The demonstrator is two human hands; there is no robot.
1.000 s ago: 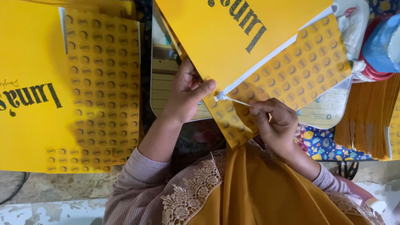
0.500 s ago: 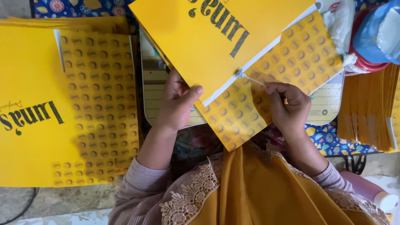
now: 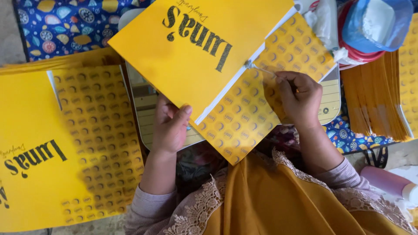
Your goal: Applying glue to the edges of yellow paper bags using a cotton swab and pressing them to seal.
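Here, left hand point(image 3: 170, 126) gripping yellow sheet point(image 3: 187, 48), right hand point(image 3: 299, 101) pinching swab point(image 3: 261, 68)

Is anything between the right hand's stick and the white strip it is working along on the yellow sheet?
Nothing visible. The right hand holds the thin stick with its tip right at the white strip of the yellow sheet; the left hand grips the sheet's lower edge, clear of it.

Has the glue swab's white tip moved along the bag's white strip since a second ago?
Yes. The swab tip, pinched by the right hand, has travelled up the white strip, away from the left hand thumb and toward the bag's far end.
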